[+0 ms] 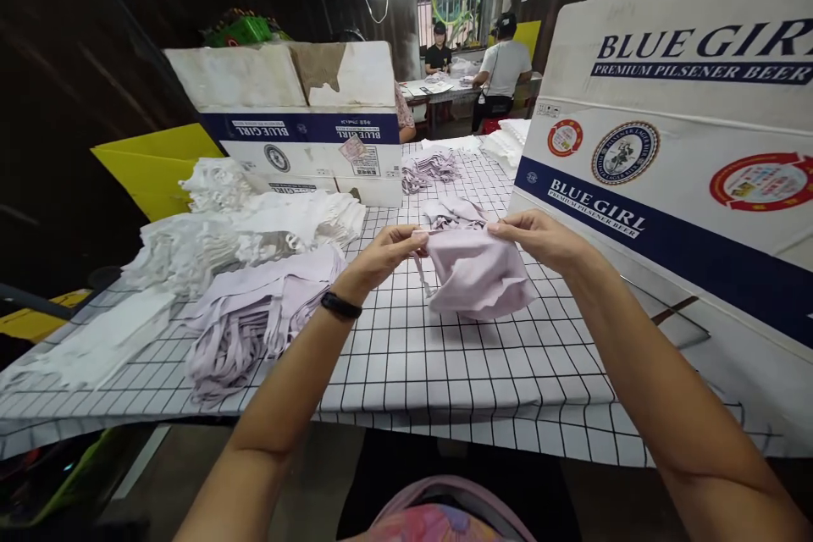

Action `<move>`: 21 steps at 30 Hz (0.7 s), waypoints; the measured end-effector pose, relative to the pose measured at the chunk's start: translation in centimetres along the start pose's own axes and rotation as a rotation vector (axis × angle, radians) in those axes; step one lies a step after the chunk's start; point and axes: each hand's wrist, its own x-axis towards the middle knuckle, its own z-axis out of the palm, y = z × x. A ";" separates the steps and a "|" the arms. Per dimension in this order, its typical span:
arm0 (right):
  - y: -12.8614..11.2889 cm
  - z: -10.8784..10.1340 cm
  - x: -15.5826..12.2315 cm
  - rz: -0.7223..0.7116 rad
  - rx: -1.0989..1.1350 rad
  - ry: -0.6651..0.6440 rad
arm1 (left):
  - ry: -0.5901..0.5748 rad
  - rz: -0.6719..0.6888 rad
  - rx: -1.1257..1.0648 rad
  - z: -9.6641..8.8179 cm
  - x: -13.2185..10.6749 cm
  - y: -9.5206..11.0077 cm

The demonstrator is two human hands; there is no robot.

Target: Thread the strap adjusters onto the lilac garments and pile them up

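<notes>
A small lavender cloth pouch [479,275] hangs above the table, stretched along its top edge between my two hands. My left hand [397,247] pinches its upper left corner, where a thin lavender cord dangles. At the upper right corner, my right hand [530,235] grips the same edge between thumb and fingers. Just behind the pouch lies a small heap of lavender cloth pieces [454,210]. Left of my left forearm sits a stack of lavender pieces [254,313] with straps or cords trailing from it.
White cloth piles [235,229] cover the left of the checked table [406,373]. A beer carton [305,152] stands at the back left, and a larger carton [673,127] rises close on the right. Farther back, people [504,59] sit at another table.
</notes>
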 end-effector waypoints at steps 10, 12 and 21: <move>-1.4 2.0 -1.7 0.072 0.135 -0.104 | 0.040 -0.156 -0.318 0.5 -3.7 1.9; -1.9 2.1 -2.0 0.075 0.144 -0.115 | 0.062 -0.151 -0.347 0.3 -4.0 2.2; -1.8 4.1 -3.3 0.138 0.265 -0.140 | 0.230 -0.132 -0.301 -0.5 -3.6 1.0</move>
